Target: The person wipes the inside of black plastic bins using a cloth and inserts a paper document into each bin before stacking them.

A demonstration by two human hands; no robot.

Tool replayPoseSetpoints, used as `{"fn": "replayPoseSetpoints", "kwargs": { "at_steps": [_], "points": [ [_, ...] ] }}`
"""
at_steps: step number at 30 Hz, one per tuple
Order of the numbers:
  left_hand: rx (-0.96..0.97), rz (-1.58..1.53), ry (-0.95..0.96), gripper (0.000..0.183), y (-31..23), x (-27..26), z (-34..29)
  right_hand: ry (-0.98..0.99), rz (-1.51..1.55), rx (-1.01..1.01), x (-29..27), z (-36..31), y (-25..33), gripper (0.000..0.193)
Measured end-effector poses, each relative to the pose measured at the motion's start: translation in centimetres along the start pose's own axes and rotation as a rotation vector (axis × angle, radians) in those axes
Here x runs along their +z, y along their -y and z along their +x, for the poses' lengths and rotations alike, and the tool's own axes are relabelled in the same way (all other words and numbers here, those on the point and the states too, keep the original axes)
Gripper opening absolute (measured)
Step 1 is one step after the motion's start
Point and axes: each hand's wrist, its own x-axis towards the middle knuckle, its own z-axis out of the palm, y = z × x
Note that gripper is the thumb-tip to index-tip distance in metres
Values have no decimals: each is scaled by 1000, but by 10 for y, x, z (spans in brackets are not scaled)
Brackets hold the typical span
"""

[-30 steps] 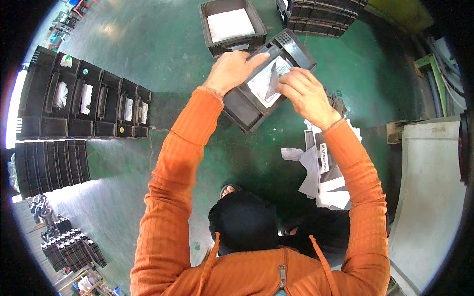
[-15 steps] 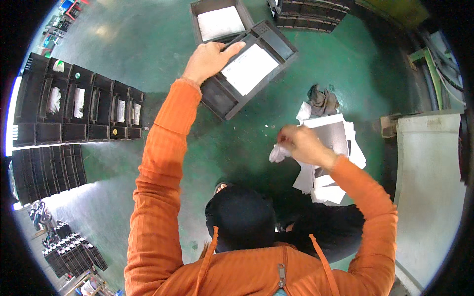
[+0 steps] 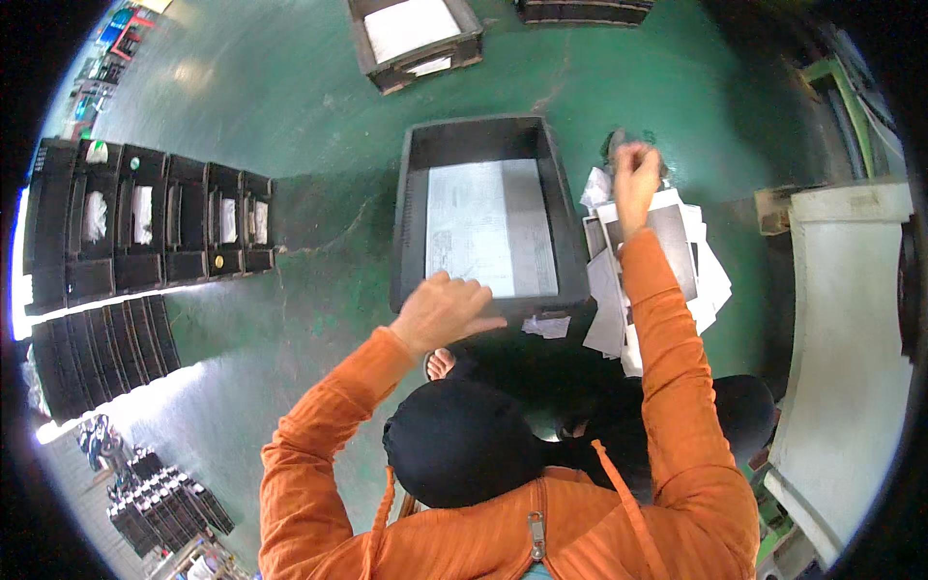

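Observation:
In front of me an upright black plastic crate stands on the floor, white printed sheets lying flat on its bottom. My left hand is at its near left corner, fingers spread and thumb stretched out, gripping nothing. A crumpled whitish paper is on the outside of the crate's near wall. To the right, my right hand is over a grey rag, its fingers curled together. Their tips are hidden and slightly blurred, so I cannot make out what they hold. Loose papers lie under my right forearm.
A second black crate with white paper inside stands farther off, beside stacked crates. More black crates are stacked at the left. A pale panel borders the right. My foot is close to the near crate.
The crate held tilted by my left hand now stands upright before me, and that hand is spread at its near corner. My right hand moved away to the rag, without the crumpled white paper.

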Motion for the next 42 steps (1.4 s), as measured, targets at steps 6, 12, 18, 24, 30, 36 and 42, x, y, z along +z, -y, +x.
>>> {"fn": "replayPoseSetpoints", "kwargs": {
  "at_steps": [6, 12, 18, 24, 30, 36, 42],
  "points": [
    [27, 31, 18, 33, -14, 85, -48, 804, -513, -366, 108, -29, 53, 26],
    [44, 8, -6, 26, -8, 107, -61, 808, -640, -93, 153, -29, 4, 97],
    [52, -10, 79, 24, 2, 123, -81, 836, -759, -58, 159, -43, -1, 67],
    [-158, 86, 74, 34, -11, 104, -96, 688, 26, 213, 16, -23, 90, 47],
    [-61, -57, 46, 33, -17, 125, -66, 862, -316, 600, -155, -13, -126, 76],
    [-292, -274, -324, 33, 11, -8, -44, 483, -836, 600, -151, -57, -157, 67],
    [-923, -1571, -1311, 64, 63, -40, -53, 195, -450, 221, -64, 8, -134, 10]
  ]
}}
